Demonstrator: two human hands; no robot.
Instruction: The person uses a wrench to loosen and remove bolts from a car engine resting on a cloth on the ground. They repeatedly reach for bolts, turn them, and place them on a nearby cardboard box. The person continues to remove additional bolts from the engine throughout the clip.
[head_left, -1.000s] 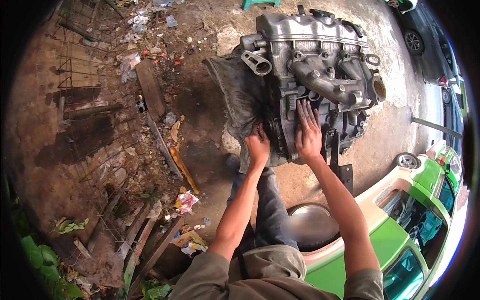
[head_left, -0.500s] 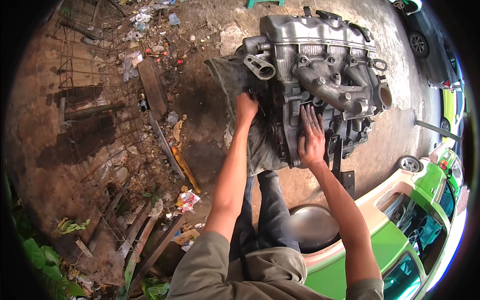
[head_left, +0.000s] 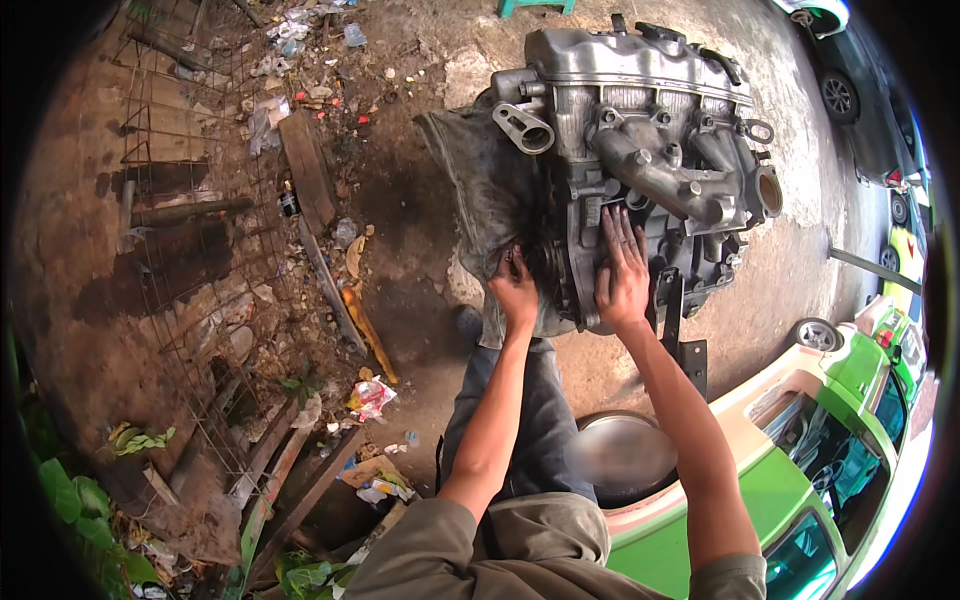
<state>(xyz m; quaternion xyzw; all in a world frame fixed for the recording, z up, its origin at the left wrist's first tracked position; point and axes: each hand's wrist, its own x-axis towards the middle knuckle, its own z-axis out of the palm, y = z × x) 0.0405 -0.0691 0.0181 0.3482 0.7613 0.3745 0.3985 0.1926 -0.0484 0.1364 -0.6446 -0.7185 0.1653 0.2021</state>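
A grey metal car engine (head_left: 640, 150) stands in front of me, with its curved intake manifold (head_left: 660, 180) facing up on the right side. My right hand (head_left: 625, 275) lies with outstretched, blackened fingers against the engine's near side, just below the manifold. My left hand (head_left: 515, 292) is closed beside the engine's left end, over a dirty dark cloth (head_left: 470, 170) that spreads under and beside the engine. Its fingertips are curled together; what they hold, if anything, is too dark and small to make out.
A black metal bracket (head_left: 676, 310) sticks out from the engine's near side. Below it sits a round pan (head_left: 622, 452) beside a green car (head_left: 700, 535). Planks (head_left: 308, 170), wire mesh and litter cover the left ground. Parked cars stand at far right.
My left hand has come down towards me and slightly right along the engine's left end. My right hand stays in place on the engine. My left leg has shifted leftward.
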